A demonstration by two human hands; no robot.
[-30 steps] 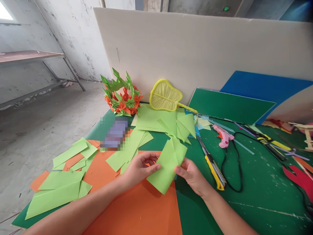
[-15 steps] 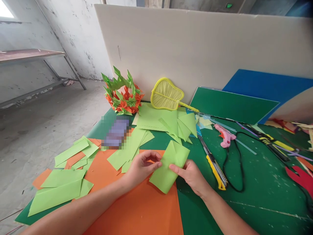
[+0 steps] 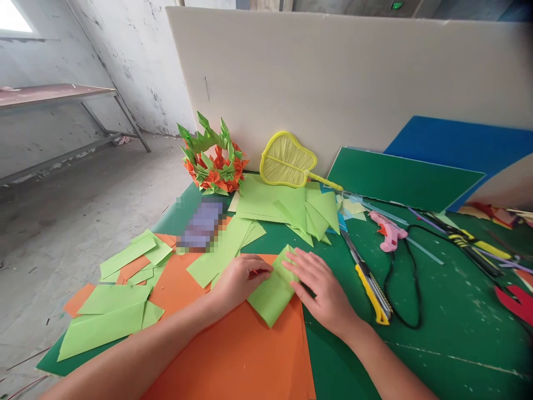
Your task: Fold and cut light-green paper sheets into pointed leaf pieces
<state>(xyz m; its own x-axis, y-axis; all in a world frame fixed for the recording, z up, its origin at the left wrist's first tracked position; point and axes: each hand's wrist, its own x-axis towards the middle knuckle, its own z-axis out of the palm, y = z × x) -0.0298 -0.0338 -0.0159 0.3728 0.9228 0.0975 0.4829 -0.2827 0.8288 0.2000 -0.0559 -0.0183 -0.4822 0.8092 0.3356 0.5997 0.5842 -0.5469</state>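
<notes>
A folded sheet of light green paper (image 3: 270, 297) lies tilted over the large orange paper (image 3: 233, 361). My left hand (image 3: 239, 280) is closed in a pinch at its left edge. Stretched fingers of my right hand (image 3: 322, 289) rest over its upper right edge, hiding part of the fold. Just beyond my hands are green paper strips (image 3: 220, 250) and a pile of green sheets (image 3: 270, 197), some folded into points.
A paper crown of green and orange folds (image 3: 214, 161) and a yellow fan (image 3: 287, 158) stand at the back. To the right lie a yellow utility knife (image 3: 370, 289), a pink glue gun (image 3: 391, 230) with its cord, and pliers (image 3: 470, 244). Cut green pieces (image 3: 104, 328) cover the left.
The folded green paper has come down onto the orange paper. My right hand has gone from a thumb grip to stretched fingers over its upper edge. My left hand stays at the left edge.
</notes>
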